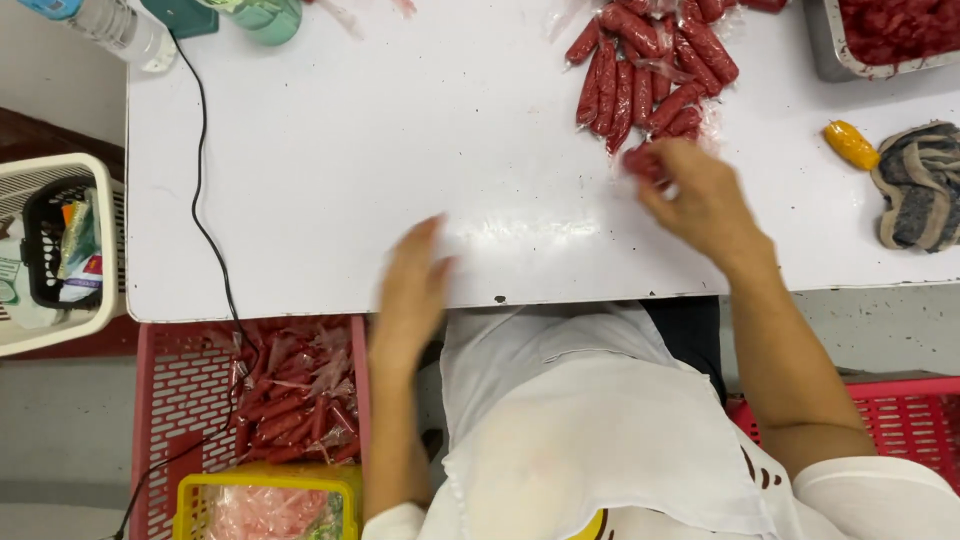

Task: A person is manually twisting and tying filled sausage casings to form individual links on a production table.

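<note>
A heap of red sausages in clear wrappers (648, 72) lies on the white table (350, 160) at the upper right. My right hand (695, 195) rests at the heap's near edge, fingers closed on one red sausage (640, 160). Blurred with motion, my left hand (413, 285) hovers over the table's front edge with its fingers apart and nothing in it. Below the table on my left, a pink crate (180, 400) holds several wrapped red sausages (292, 395).
A metal tray of red meat (885, 35) sits at the top right. An orange object (850, 145) and a striped cloth (920, 185) lie at the right. A black cable (205, 220) crosses the table's left side. A white basket (55, 250) stands far left; another pink crate (890, 415) is on the right.
</note>
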